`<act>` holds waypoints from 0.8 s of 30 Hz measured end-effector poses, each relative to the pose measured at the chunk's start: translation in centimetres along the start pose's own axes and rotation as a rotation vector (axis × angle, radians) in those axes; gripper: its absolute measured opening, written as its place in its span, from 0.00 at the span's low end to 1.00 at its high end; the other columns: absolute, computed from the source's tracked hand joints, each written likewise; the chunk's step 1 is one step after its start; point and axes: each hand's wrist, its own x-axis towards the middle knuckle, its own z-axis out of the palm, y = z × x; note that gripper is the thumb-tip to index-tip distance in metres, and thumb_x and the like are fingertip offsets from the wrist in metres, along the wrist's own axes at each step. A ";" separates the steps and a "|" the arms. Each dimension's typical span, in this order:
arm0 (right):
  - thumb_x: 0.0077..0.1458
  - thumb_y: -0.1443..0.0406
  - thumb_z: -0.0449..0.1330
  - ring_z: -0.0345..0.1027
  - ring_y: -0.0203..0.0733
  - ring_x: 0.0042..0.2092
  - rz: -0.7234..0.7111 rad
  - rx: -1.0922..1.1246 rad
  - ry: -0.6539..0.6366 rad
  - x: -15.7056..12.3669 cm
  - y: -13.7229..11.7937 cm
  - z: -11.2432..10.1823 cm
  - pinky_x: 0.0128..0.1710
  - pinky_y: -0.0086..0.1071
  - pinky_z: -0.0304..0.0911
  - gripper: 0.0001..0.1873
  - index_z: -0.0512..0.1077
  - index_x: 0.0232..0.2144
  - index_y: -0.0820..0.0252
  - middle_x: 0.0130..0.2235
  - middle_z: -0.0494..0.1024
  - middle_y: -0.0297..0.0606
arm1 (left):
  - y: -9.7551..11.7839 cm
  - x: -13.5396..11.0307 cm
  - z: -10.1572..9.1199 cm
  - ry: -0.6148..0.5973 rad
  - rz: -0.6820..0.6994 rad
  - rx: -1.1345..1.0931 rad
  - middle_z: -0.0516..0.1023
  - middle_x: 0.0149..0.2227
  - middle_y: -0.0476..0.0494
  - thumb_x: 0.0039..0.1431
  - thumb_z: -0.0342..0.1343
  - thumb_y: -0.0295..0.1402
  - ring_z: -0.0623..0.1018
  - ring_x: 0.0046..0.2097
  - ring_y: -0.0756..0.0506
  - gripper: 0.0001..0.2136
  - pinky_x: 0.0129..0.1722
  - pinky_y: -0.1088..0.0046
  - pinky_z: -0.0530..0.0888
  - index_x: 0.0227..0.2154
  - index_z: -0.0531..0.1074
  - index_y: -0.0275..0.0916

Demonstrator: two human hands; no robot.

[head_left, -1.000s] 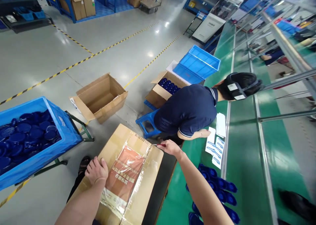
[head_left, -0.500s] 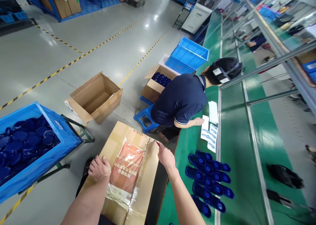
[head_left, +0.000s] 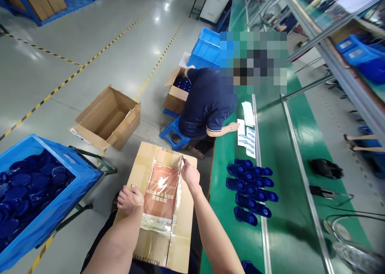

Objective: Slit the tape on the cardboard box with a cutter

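Note:
A taped cardboard box (head_left: 183, 226) with an orange printed sheet (head_left: 159, 190) under clear tape is in front of me. My left hand (head_left: 130, 198) rests on its left edge, fingers laid over the cardboard and thumb apart. Near the far right end of the taped seam, my right hand (head_left: 190, 173) is closed around a small cutter (head_left: 183, 158). Only the cutter's tip shows past my fingers, touching or just above the seam. A dark line runs along the seam toward me.
Left stands a blue crate (head_left: 64, 156) of dark blue round parts; beyond the box is an open carton (head_left: 120, 117). A co-worker (head_left: 207, 101) sits on a blue stool (head_left: 173, 133) at the green bench (head_left: 219, 202), where blue parts (head_left: 249, 188) lie in rows.
The view has shifted, showing more of the box's near end. My right hand, with the cutter, is slightly nearer the seam. The co-worker's other hand now shows at the carton of blue parts.

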 end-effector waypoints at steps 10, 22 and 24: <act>0.71 0.70 0.44 0.82 0.51 0.41 0.035 -0.017 -0.015 -7.2 -1.4 4.3 0.39 0.37 0.70 0.30 0.57 0.72 0.66 0.40 0.85 0.53 | 0.2 0.4 -0.4 -0.058 -0.010 -0.043 0.74 0.50 0.24 0.73 0.39 0.48 0.71 0.50 0.28 0.28 0.46 0.50 0.65 0.59 0.69 0.30; 0.65 0.75 0.48 0.83 0.52 0.41 0.078 -0.015 -0.085 -20.8 -0.8 11.1 0.39 0.37 0.72 0.34 0.58 0.72 0.66 0.37 0.85 0.51 | 0.0 1.0 -1.8 -0.209 0.013 -0.105 0.72 0.53 0.30 0.75 0.38 0.49 0.71 0.54 0.32 0.27 0.50 0.50 0.68 0.61 0.65 0.31; 0.64 0.76 0.48 0.83 0.55 0.41 0.100 -0.013 -0.089 -23.8 -0.6 12.7 0.39 0.39 0.73 0.35 0.58 0.72 0.68 0.38 0.84 0.54 | -0.1 1.2 -2.0 -0.241 0.014 -0.110 0.72 0.54 0.31 0.76 0.39 0.49 0.71 0.56 0.33 0.26 0.52 0.50 0.69 0.62 0.64 0.32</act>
